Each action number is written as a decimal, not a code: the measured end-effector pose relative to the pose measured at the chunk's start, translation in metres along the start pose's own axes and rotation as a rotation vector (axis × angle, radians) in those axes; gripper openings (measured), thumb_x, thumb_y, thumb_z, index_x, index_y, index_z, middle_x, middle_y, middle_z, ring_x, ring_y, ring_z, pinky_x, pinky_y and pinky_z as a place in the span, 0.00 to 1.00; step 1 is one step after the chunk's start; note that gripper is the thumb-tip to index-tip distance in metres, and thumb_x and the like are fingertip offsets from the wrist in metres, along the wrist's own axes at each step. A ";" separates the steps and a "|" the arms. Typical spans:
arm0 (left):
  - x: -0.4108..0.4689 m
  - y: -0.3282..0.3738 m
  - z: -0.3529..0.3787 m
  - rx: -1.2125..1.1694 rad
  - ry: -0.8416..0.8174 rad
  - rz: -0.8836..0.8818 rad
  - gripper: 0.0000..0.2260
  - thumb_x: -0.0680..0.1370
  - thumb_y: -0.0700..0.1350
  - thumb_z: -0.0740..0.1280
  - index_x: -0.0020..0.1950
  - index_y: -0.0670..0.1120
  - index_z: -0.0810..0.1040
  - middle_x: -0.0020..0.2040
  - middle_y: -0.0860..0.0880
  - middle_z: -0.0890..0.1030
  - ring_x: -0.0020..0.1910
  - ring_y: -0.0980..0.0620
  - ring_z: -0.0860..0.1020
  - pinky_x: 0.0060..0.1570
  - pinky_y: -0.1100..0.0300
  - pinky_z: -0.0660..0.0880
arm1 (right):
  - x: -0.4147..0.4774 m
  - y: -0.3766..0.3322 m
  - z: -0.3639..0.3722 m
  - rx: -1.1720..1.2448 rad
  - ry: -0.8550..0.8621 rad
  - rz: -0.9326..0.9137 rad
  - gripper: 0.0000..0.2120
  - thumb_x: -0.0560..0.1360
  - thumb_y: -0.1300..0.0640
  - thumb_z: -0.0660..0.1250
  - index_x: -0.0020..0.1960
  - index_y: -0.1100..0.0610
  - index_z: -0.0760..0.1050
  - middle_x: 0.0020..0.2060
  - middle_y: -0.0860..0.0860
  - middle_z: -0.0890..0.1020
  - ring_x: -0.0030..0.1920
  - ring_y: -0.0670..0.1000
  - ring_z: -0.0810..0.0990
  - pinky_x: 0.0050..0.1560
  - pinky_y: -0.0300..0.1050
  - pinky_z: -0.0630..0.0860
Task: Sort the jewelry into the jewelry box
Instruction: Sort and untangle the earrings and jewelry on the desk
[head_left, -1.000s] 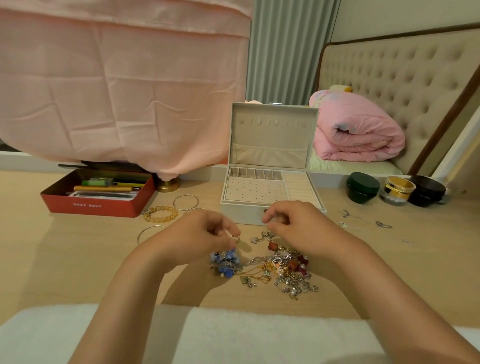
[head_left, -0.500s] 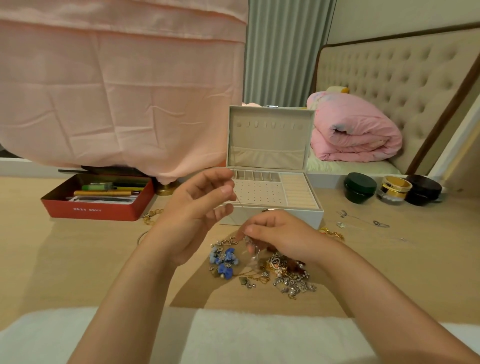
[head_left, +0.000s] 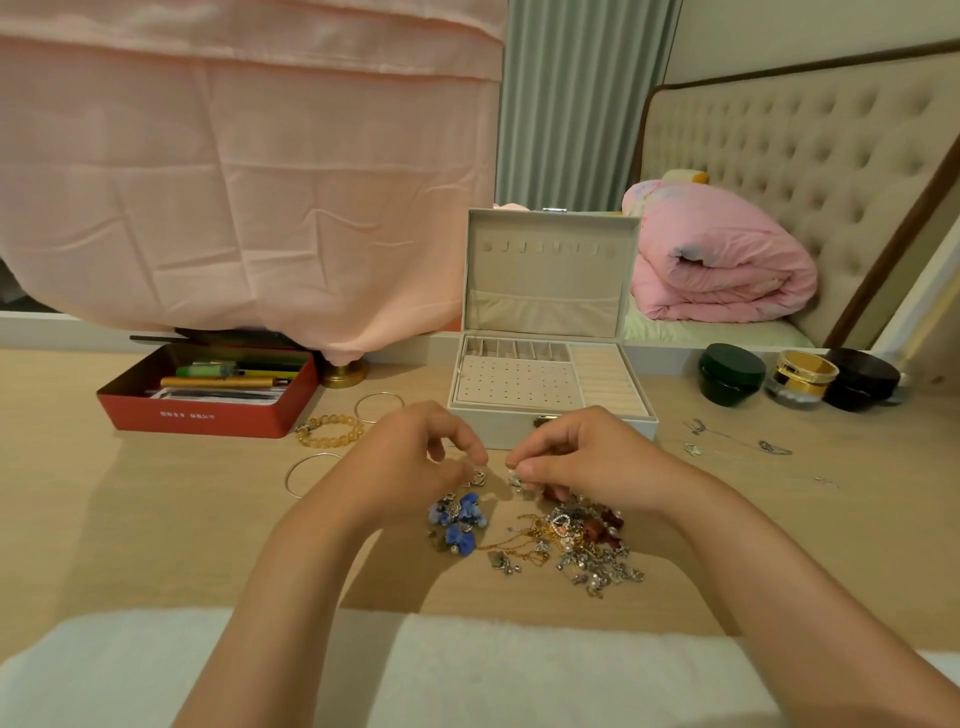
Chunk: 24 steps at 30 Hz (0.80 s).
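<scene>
A white jewelry box (head_left: 550, 422) stands open on the wooden table, lid upright, with a perforated earring pad and ring rolls inside. In front of it lies a tangled pile of jewelry (head_left: 576, 540) with blue flower pieces (head_left: 460, 522) at its left. My left hand (head_left: 415, 457) hovers just above the pile's far left edge, fingertips pinched on a small silver piece (head_left: 479, 477). My right hand (head_left: 582, 454) is beside it, pinching another small silver piece (head_left: 515, 479). The two hands are a finger's width apart.
A red tin (head_left: 208, 395) of pens sits at the left. An amber bead bracelet (head_left: 330, 430) and two thin bangles (head_left: 379, 406) (head_left: 306, 473) lie near it. Three jars (head_left: 797, 379) stand at the right, with thin silver chains (head_left: 737, 441) in front. A white cloth (head_left: 467, 670) covers the near edge.
My left hand, raised in front of the box half a second ago, has come down to the pile. The right hand has shifted slightly forward; both now pinch small silver pieces close together.
</scene>
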<state>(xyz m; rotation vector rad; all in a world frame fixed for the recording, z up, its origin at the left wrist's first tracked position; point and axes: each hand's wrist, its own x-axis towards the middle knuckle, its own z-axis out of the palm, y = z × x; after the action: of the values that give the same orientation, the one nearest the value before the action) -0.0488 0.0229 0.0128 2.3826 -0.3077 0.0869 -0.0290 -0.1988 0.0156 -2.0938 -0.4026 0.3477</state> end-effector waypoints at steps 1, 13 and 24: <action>-0.001 0.000 0.001 0.045 -0.026 -0.002 0.07 0.74 0.46 0.75 0.42 0.59 0.83 0.49 0.59 0.77 0.45 0.60 0.74 0.41 0.66 0.68 | 0.001 0.001 -0.001 -0.003 0.014 0.000 0.05 0.77 0.60 0.73 0.50 0.53 0.86 0.37 0.50 0.87 0.33 0.48 0.78 0.41 0.43 0.79; 0.008 0.000 0.017 0.423 -0.104 0.085 0.13 0.78 0.55 0.69 0.61 0.56 0.82 0.59 0.56 0.75 0.60 0.55 0.68 0.59 0.58 0.69 | 0.001 0.000 -0.006 0.136 0.032 0.012 0.03 0.79 0.60 0.69 0.50 0.58 0.82 0.35 0.54 0.85 0.29 0.49 0.77 0.41 0.48 0.75; -0.007 0.014 -0.009 -0.353 -0.137 -0.009 0.11 0.73 0.50 0.62 0.35 0.48 0.78 0.37 0.49 0.79 0.39 0.56 0.75 0.46 0.56 0.69 | 0.002 0.004 -0.005 -0.265 0.049 0.040 0.05 0.79 0.51 0.70 0.48 0.49 0.84 0.38 0.45 0.86 0.35 0.40 0.81 0.44 0.43 0.78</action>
<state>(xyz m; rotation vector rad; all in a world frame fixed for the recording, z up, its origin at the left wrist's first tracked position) -0.0591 0.0205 0.0282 2.0427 -0.3464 -0.1258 -0.0244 -0.2035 0.0139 -2.3664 -0.3948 0.2776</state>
